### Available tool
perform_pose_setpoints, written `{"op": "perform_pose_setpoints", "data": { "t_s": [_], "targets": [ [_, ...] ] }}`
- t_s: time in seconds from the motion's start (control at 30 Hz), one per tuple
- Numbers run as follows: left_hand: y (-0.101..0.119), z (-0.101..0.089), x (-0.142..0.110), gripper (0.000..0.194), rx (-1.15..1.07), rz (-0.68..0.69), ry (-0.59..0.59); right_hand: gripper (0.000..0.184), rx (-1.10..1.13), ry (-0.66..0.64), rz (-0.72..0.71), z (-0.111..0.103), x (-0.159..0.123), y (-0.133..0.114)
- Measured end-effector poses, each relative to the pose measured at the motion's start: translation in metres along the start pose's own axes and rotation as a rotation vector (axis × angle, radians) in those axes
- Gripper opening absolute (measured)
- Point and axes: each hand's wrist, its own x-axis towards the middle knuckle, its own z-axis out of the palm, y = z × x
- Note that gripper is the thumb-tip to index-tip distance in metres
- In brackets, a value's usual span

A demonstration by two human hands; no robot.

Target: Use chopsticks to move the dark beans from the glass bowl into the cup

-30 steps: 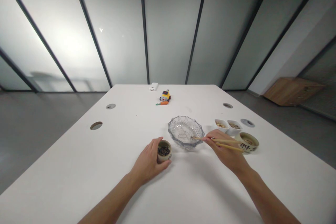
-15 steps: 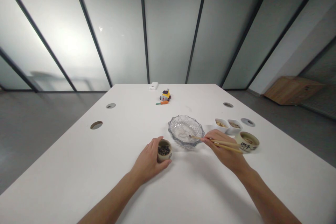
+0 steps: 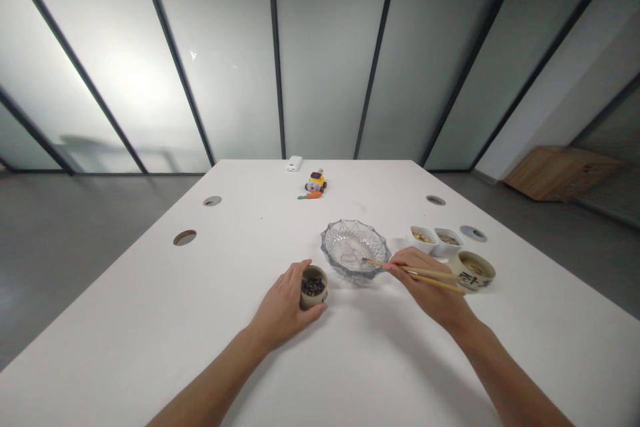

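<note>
A room walled with frosted glass panels in dark frames is shown, with grey flooring and a low wooden cabinet (image 3: 560, 172) at the far right. A white worktop (image 3: 150, 320) fills the foreground; round cable holes (image 3: 185, 237) are seen along its left side.

The left hand (image 3: 285, 307) is wrapped around a small ceramic cup (image 3: 314, 286) filled with dark beans; its fingers (image 3: 300, 273) are curled and clamped on the cup's wall, and the cup is stood on the worktop just left of the glass bowl (image 3: 355, 250).

The right hand (image 3: 430, 287) is closed on a pair of wooden chopsticks (image 3: 425, 275), its fingers pinched together around the shafts. The chopstick tips are placed inside the cut-glass bowl, near its right inner wall. Whether anything is held between the tips cannot be told. The bowl is set near the middle of the worktop, between the two hands.

To the right of the hand, a brown bowl with dark lettering (image 3: 474, 270) is seen, and just behind it two small white dishes (image 3: 435, 239) are set side by side, each holding pale pieces. Near the far edge, well apart from the hands, a small yellow toy (image 3: 315, 181), an orange carrot-shaped piece (image 3: 310, 195) and a white box (image 3: 293, 163) are laid.
</note>
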Motion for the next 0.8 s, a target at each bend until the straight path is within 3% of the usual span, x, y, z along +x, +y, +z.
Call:
{"op": "perform_pose_setpoints", "data": {
  "t_s": [0.6, 0.8],
  "targets": [
    [0.0012, -0.0019, 0.0001, 0.073, -0.001, -0.013, -0.019, 0.031, 0.051, -0.028, 0.026, -0.0006, -0.0012, -0.0015],
    [0.0009, -0.0018, 0.0006, 0.074, 0.008, -0.015, -0.030, 0.031, 0.048, -0.062, -0.040, 0.0002, -0.0016, -0.0018]
  ]
}}
